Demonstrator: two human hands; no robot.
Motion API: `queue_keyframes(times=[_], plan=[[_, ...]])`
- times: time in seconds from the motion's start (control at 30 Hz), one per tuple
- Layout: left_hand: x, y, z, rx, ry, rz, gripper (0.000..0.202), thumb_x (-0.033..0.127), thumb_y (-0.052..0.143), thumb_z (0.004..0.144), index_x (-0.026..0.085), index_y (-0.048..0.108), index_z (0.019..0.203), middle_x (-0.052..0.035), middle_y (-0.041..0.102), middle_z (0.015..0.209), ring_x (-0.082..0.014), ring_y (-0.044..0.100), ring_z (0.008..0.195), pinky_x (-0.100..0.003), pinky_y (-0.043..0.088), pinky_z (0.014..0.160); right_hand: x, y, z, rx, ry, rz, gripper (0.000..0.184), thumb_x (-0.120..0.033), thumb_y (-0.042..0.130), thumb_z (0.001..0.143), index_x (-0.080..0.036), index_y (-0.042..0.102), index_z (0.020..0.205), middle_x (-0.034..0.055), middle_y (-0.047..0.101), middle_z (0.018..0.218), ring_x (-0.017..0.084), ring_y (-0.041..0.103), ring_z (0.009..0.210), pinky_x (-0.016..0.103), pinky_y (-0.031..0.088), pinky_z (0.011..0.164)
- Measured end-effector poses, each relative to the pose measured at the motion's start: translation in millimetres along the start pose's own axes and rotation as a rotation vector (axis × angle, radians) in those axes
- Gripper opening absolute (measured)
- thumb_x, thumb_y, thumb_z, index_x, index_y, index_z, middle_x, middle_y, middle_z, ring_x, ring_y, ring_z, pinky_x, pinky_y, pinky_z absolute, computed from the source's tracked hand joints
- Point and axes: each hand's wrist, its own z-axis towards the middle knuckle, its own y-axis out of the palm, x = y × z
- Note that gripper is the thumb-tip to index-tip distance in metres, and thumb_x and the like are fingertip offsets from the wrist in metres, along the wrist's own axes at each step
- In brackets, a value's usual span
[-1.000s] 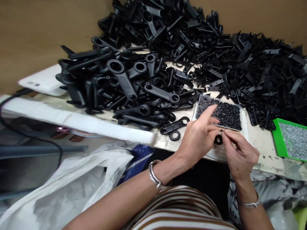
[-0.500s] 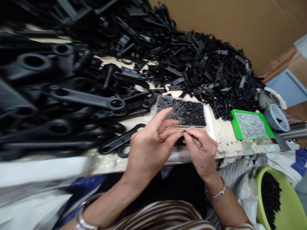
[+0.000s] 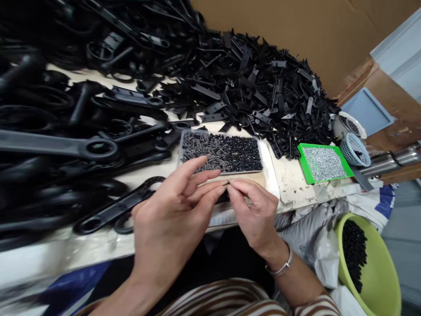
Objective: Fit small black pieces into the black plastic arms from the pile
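My left hand [image 3: 171, 215] and my right hand [image 3: 255, 213] meet fingertip to fingertip just in front of a clear tray of small black screws [image 3: 221, 152]. Both pinch a tiny part between thumb and fingers; it is too small to make out. My left index finger sticks out over the tray's near edge. A long black plastic handle with ring ends [image 3: 113, 209] lies on the table left of my left hand, with a loose black ring [image 3: 123, 224] beside it.
Big black handles [image 3: 62, 145] are heaped at the left, thin black clips [image 3: 259, 87] at the back. A green tray of silver screws [image 3: 324, 163], a small blue basket [image 3: 354, 150] and a white cup [image 3: 345, 125] stand right. A lime bowl of black parts [image 3: 371, 267] sits below the table edge.
The view has swung right and closer, bringing the lime bowl and blue basket into sight. My hands keep their pinch together in front of the screw tray.
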Motion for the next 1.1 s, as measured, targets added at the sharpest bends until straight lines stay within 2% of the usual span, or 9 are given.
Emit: queue_keyframes(times=[0.2,0.37,0.43,0.5,0.6,0.77,0.93,1.1], plan=[[10.2,2.1,-0.6,0.050,-0.107,-0.034,0.043,0.024,0.073,0.079,0.030,0.060,0.119,-0.0001,0.076,0.101,-0.0231,0.075,0.088,-0.039,0.065,0.085,1.9,0.4,-1.1,-0.013,-0.008,-0.026,0.019,-0.015,0.054,0.092,-0.022,0.072,0.090,0.0003,0.077,0.085,0.013,0.073,0.081,0.024,0.062,0.080],[5.3,7.4,-4.5,0.074,-0.036,-0.106,0.039,0.021,0.072,0.078,0.021,0.061,0.115,-0.0028,0.076,0.100,-0.0207,0.074,0.093,-0.030,0.065,0.083,2.6,-4.0,-1.5,-0.004,0.045,0.035,0.016,-0.012,0.059,0.088,-0.020,0.073,0.089,0.0019,0.077,0.085,0.013,0.073,0.077,0.025,0.062,0.079],[2.6,9.4,-6.2,0.068,0.017,-0.059,0.034,0.018,0.068,0.081,0.019,0.061,0.115,-0.0043,0.076,0.106,-0.0197,0.074,0.096,-0.028,0.063,0.085,3.8,-6.7,-2.8,-0.015,0.126,0.048,0.013,-0.014,0.063,0.085,-0.021,0.074,0.089,0.0015,0.078,0.084,0.014,0.073,0.074,0.026,0.062,0.076],[0.2,10.8,-6.8,0.057,0.077,-0.002,0.029,0.015,0.064,0.084,0.018,0.062,0.113,-0.0035,0.076,0.105,-0.0175,0.075,0.091,-0.026,0.062,0.086,6.4,-8.3,-4.3,-0.029,0.237,0.087,0.010,-0.018,0.067,0.083,-0.020,0.075,0.089,0.0023,0.078,0.085,0.015,0.073,0.073,0.027,0.062,0.072],[-2.1,11.6,-6.4,0.052,0.133,-0.013,0.028,0.009,0.062,0.085,0.018,0.062,0.112,-0.0022,0.077,0.099,-0.0159,0.074,0.093,-0.023,0.061,0.087,9.4,-8.9,-6.3,-0.042,0.396,0.172,0.010,-0.023,0.072,0.080,-0.019,0.076,0.088,0.0036,0.078,0.086,0.016,0.073,0.073,0.028,0.062,0.070],[-3.7,13.0,-8.1,0.054,0.036,-0.194,0.031,0.007,0.062,0.084,0.016,0.060,0.114,-0.0050,0.077,0.100,-0.0163,0.074,0.094,-0.022,0.062,0.083,7.9,-8.9,-9.0,-0.023,0.511,0.268,0.012,-0.026,0.077,0.076,-0.019,0.077,0.086,0.0038,0.078,0.081,0.017,0.073,0.069,0.030,0.063,0.068],[-3.8,12.7,-11.1,0.089,0.055,-0.182,0.030,0.009,0.063,0.086,0.017,0.060,0.114,-0.0027,0.077,0.094,-0.0166,0.073,0.097,-0.023,0.062,0.087,6.2,-7.8,-12.6,-0.004,0.498,0.159,0.016,-0.031,0.078,0.075,-0.018,0.078,0.085,0.0053,0.078,0.082,0.019,0.074,0.070,0.033,0.063,0.070],[-3.9,10.6,-11.8,0.085,0.114,-0.079,0.030,0.009,0.060,0.088,0.020,0.059,0.116,-0.0022,0.076,0.104,-0.0154,0.073,0.096,-0.023,0.062,0.086,6.4,-7.8,-14.3,0.001,0.378,0.042,0.013,-0.029,0.077,0.076,-0.021,0.078,0.087,0.0032,0.079,0.083,0.018,0.074,0.071,0.031,0.062,0.072]])
